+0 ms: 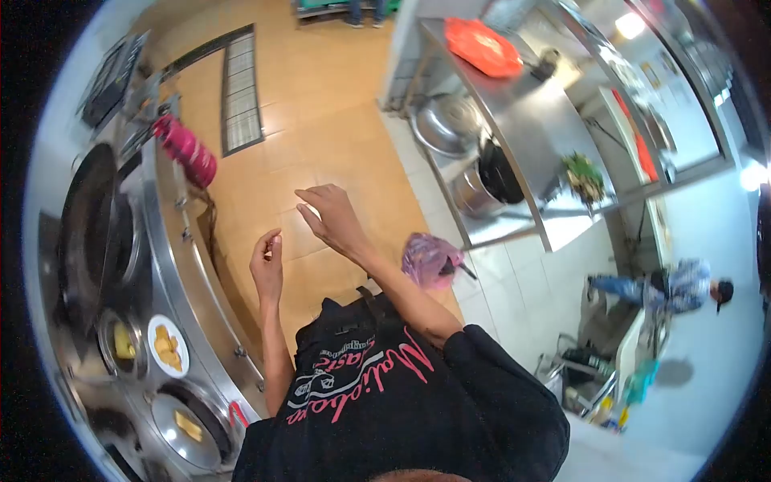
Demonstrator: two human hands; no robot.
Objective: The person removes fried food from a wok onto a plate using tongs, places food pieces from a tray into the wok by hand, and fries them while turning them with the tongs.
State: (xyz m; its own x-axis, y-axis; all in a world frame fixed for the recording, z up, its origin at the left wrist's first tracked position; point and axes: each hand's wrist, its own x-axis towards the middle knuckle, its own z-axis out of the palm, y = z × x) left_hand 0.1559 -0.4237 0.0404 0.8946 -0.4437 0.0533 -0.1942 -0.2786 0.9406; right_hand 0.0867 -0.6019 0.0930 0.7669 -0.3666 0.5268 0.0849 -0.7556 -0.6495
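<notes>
My left hand point(267, 261) is raised in front of my body, over the tiled floor, its fingers loosely curled and apart from the thumb. Nothing shows in it. Higher and to the right, my right hand point(336, 218) is held out with its fingers stretched and its thumb apart, also holding nothing. Neither hand touches anything. To the left is a steel stove counter point(173, 257) with a white plate point(153, 353) of yellow food pieces point(167, 347). A pan point(178, 434) with yellow blocks point(189, 426) stands near it.
A large dark wok point(87, 233) leans at the left, and a pink gas cylinder point(186, 151) stands by the counter. On the right are a steel table point(526, 120) with a red tray point(483, 48) and greens point(585, 178), a pink plastic bag point(430, 259), and another person point(683, 287).
</notes>
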